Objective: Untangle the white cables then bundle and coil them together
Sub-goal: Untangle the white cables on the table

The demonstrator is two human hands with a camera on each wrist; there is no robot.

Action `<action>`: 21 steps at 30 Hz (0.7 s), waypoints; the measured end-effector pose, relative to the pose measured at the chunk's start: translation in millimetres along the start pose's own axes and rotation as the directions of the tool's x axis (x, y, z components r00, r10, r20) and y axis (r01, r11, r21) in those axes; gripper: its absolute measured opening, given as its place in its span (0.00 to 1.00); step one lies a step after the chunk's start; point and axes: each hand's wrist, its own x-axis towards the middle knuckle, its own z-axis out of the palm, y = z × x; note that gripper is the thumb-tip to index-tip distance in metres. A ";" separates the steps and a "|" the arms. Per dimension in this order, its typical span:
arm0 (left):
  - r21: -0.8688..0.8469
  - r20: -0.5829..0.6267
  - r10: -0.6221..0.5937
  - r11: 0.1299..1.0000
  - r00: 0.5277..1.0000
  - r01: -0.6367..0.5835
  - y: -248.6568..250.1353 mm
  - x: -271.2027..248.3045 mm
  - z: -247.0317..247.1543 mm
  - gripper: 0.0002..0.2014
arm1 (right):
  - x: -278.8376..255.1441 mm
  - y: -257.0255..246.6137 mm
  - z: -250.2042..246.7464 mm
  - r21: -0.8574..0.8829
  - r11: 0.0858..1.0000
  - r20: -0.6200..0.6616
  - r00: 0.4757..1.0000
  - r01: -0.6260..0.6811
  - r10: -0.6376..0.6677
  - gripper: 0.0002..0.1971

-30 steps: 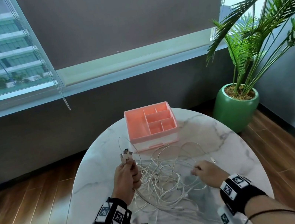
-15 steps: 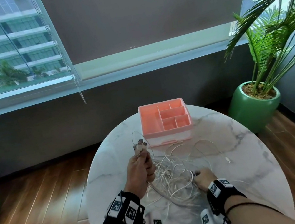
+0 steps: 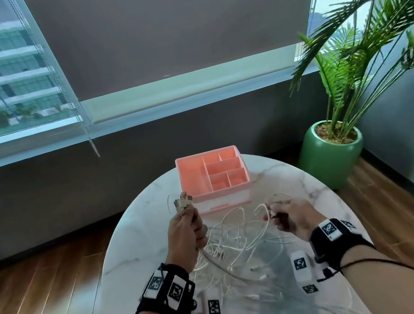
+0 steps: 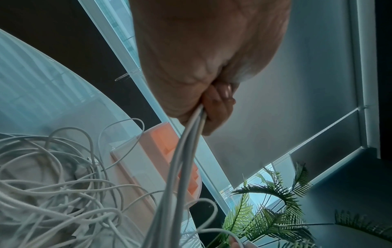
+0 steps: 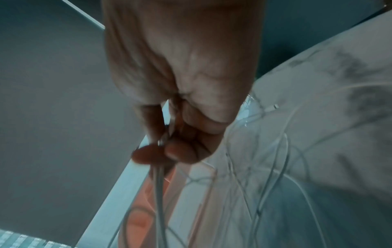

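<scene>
Cables (image 3: 237, 236): white, thin, light, limp, snag-prone; tangled heap on surface (image 3: 137, 239). Left hand (image 3: 185, 231) grips several plug ends in a bunch; right hand (image 3: 291, 215) pinches one strand. Best held near the plugs, drawn out gently.

High-rise lounge corner; round marble table (image 3: 137, 239); potted palm (image 3: 350, 72); roller-blind window (image 3: 178, 24).

no readable text, only coded markers (image 3: 330, 229)
</scene>
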 end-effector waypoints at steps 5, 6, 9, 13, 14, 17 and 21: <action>0.036 0.023 0.016 0.999 1.000 -0.017 2.5 -0.7 8.1 0.18 | -18.2 -38.2 9.9 -0.611 0.762 0.136 0.976 0.216 -0.168 0.08; 0.041 0.026 0.023 0.999 0.999 -0.024 3.0 -1.0 9.7 0.18 | -24.2 -49.8 17.2 -0.637 0.713 0.171 0.955 0.294 -0.241 0.07; 0.045 0.041 0.047 0.998 0.998 -0.049 5.9 -1.5 16.5 0.16 | -44.0 -83.7 47.2 -0.438 0.730 0.252 0.852 0.524 -0.459 0.06; 0.029 0.068 0.086 0.996 0.994 -0.088 11.8 -3.9 26.8 0.14 | -62.4 -112.9 83.2 -0.067 0.779 0.197 0.773 0.624 -0.603 0.05; 0.026 0.073 0.094 0.995 0.993 -0.096 12.9 -4.6 29.6 0.13 | -63.5 -113.0 90.4 -0.023 0.800 0.211 0.785 0.599 -0.582 0.06; 0.048 0.069 0.104 0.993 0.992 -0.107 12.3 -5.5 35.0 0.14 | -62.1 -95.5 106.9 0.001 0.878 0.323 0.831 0.479 -0.454 0.10; 0.117 0.083 0.104 0.987 0.991 -0.114 7.0 -6.5 32.6 0.15 | -56.0 -65.3 113.4 -0.044 0.913 0.379 0.852 0.405 -0.360 0.14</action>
